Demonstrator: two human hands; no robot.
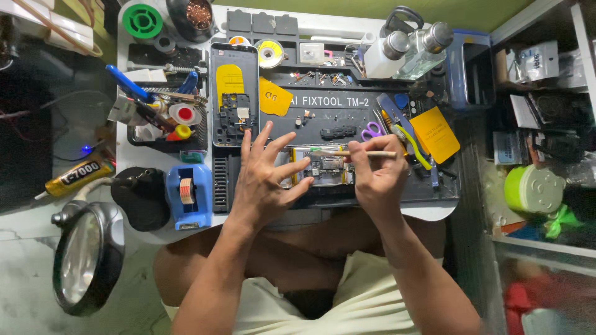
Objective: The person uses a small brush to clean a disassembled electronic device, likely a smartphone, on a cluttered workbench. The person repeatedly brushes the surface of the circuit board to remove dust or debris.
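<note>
Pressing spread fingers on an opened phone (320,166), the left hand (266,180) steadies it on the dark work mat (434,186), while the right hand (379,174) pinches a slim brush (354,153) whose tip rests on the exposed board. Just behind the phone lies a detached back cover (234,93); tweezers (410,146) sit to its right. A slip of the brush could, by appearances, dislodge small parts.

An opened phone (323,166) lies flat at the frame's centre on a dark mat, its circuit board and yellow-edged battery exposed. A thin pale stick (360,153) lies level above it, tip pointing left.
</note>
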